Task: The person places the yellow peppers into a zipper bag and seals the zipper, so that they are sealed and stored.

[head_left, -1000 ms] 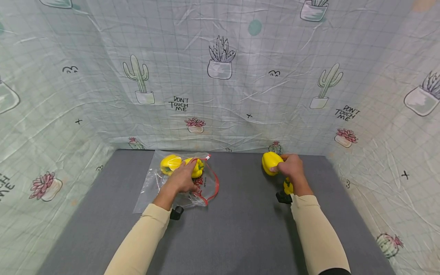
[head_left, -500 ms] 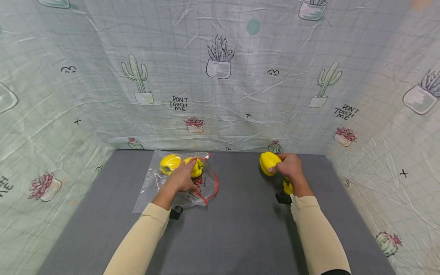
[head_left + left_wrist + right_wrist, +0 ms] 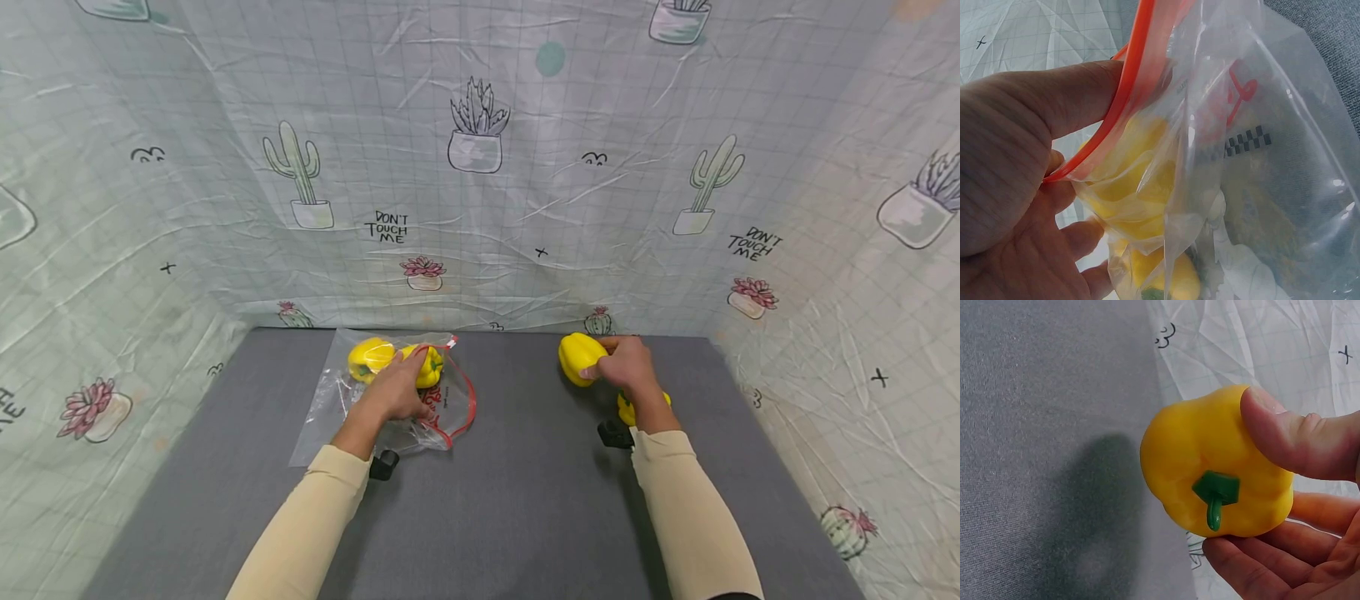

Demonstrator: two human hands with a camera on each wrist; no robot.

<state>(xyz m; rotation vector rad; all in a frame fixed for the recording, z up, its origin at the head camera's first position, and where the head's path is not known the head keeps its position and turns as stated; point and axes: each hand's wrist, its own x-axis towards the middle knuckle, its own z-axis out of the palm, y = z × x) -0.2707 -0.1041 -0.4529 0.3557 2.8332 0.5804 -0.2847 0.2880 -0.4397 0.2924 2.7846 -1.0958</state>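
My left hand [image 3: 392,393] holds the mouth of a clear zip bag [image 3: 318,429] that lies on the table. In the left wrist view the thumb reaches behind the bag's red zip edge [image 3: 1137,53], and the other fingers lie lower down. Inside the bag are two yellow bell peppers [image 3: 370,358], seen through the plastic. My right hand [image 3: 628,367] grips another yellow bell pepper [image 3: 580,360] above the table, thumb on one side and fingers on the other. Its green stem [image 3: 1217,487] faces the right wrist camera. One more yellow bell pepper [image 3: 626,408] lies partly hidden below the right wrist.
A grey cloth-covered table [image 3: 495,500] spreads under both hands. Pale curtains [image 3: 525,208] printed with cacti enclose its back and sides. Black wrist-camera mounts [image 3: 617,433] stick out beside both wrists.
My right hand has moved a little left with its bell pepper, uncovering more of the pepper under the wrist. The left hand and the bag stay in place.
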